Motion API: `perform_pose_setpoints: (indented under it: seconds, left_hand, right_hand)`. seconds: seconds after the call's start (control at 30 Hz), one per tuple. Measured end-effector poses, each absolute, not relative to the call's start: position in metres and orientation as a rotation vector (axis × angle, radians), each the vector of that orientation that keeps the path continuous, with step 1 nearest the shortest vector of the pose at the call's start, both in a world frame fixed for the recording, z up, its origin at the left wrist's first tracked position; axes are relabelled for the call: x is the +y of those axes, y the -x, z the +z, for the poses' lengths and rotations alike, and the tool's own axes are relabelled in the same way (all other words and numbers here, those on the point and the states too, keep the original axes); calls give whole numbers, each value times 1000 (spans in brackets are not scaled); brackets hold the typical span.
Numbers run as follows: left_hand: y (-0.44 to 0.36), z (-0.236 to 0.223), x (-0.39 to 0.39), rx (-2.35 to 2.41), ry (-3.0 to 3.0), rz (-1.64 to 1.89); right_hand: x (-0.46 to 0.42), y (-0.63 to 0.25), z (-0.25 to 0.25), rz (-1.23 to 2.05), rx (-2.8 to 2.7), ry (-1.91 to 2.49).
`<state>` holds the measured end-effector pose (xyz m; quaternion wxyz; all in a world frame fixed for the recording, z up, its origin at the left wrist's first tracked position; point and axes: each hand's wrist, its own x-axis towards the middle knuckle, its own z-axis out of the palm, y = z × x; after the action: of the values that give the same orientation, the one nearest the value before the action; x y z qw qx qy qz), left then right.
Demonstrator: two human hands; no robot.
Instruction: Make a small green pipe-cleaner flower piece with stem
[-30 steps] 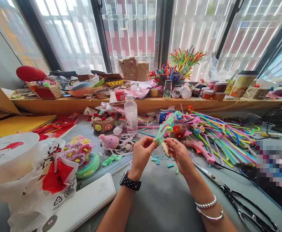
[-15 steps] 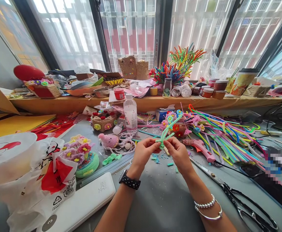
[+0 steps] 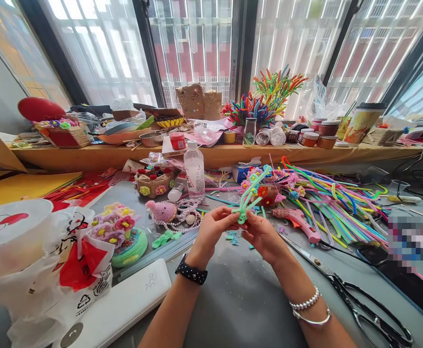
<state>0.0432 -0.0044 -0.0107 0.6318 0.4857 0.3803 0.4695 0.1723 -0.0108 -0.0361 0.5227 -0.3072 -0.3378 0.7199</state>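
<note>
Between my two hands, above the grey table (image 3: 240, 299), is a bunch of mint-green pipe cleaners (image 3: 248, 193), twisted together at the bottom with loose ends sticking up. My left hand (image 3: 213, 232), with a black dotted watch strap at the wrist, pinches the twisted part from the left. My right hand (image 3: 264, 237) grips the same part from the right, its fingers partly hidden behind the bunch. Under the hands lie small teal scraps (image 3: 232, 237). A green pipe-cleaner piece (image 3: 166, 239) rests on the table to the left.
Large black-handled scissors (image 3: 342, 290) and a pink glue gun (image 3: 300, 226) lie right, near a heap of colored pipe cleaners (image 3: 345, 212). Left are a white power bank (image 3: 124, 304), a plastic bag (image 3: 66, 270) and a green pot of flowers (image 3: 132, 246). A bottle (image 3: 194, 169) stands behind.
The hands have turned the twisted base slightly, and its knotted green part shows more. My right fingers have shifted lower around it. The view has moved slightly.
</note>
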Motion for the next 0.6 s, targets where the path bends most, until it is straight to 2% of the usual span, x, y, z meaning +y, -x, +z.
perform_pose_setpoints:
  seconds: [0.5, 0.6]
  left_hand:
    - [-45, -12, -5, 880, -1078, 1101]
    - [-42, -11, -3, 888, -1115, 1088]
  right_hand:
    - [-10, -169, -39, 1640, -936, 647]
    - [-8, -171, -37, 1527, -1001, 704]
